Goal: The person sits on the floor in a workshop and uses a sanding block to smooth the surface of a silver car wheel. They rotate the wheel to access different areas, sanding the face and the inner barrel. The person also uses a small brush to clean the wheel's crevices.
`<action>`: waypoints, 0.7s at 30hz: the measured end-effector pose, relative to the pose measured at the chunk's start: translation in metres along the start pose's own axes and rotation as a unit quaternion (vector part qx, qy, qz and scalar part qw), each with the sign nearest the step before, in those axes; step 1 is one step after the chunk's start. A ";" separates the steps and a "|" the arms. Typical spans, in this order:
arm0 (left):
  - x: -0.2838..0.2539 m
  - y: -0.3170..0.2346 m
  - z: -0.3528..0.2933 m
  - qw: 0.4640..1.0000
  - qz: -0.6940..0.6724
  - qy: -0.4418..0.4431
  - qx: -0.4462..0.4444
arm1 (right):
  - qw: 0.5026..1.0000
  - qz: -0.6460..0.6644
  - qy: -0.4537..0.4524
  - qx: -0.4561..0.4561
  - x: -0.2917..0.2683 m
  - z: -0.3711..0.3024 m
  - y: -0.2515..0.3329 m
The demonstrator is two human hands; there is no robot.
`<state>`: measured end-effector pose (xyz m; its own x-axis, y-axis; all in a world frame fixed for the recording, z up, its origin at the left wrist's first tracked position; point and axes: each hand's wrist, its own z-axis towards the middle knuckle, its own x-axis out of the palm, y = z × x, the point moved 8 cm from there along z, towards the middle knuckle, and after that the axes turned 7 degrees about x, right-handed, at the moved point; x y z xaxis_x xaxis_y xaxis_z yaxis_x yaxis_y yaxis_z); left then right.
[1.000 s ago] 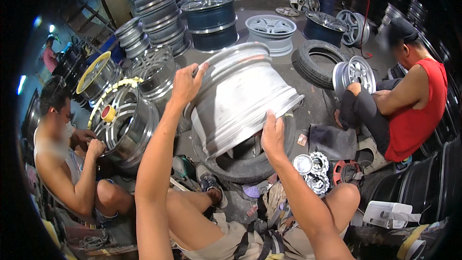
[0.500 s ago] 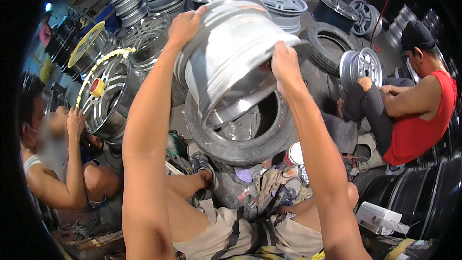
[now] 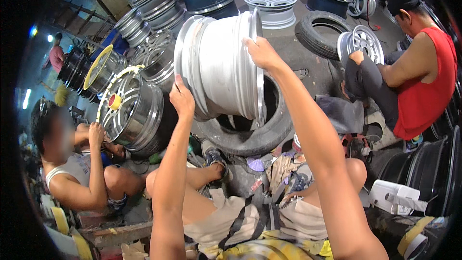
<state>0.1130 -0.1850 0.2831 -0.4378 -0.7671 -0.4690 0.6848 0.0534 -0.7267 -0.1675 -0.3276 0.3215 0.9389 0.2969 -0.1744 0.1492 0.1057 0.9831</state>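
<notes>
Because the left hand [image 3: 183, 100] and right hand [image 3: 262, 54] grip the silver wheel [image 3: 220, 62] by its edges, upper centre, one slip could drop it onto the tire [image 3: 250, 145].

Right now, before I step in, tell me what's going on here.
A silver wheel is held up between two hands: the left hand on one edge, the right hand on the other. A tire lies below. At left, a co-worker has a hand at a yellow-taped wheel; at right, someone in red sits by another wheel.
</notes>
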 end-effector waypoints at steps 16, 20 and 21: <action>-0.014 -0.006 -0.084 0.994 -0.059 0.087 -0.002 | 0.976 0.174 0.016 0.129 -0.002 -0.133 -0.083; -0.012 0.004 -0.079 0.994 -0.067 0.082 -0.028 | 0.978 -0.033 -0.191 0.077 -0.020 -0.108 -0.047; -0.016 0.007 -0.075 0.994 -0.071 0.075 -0.031 | 0.972 -0.054 -0.227 0.039 -0.014 -0.103 -0.035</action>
<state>0.0806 -0.1246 0.2480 -0.6124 -0.6655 -0.4267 0.5755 -0.0052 -0.8178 -0.2176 -0.2378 0.2842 0.9541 -0.1628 -0.2515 0.2606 0.0364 0.9648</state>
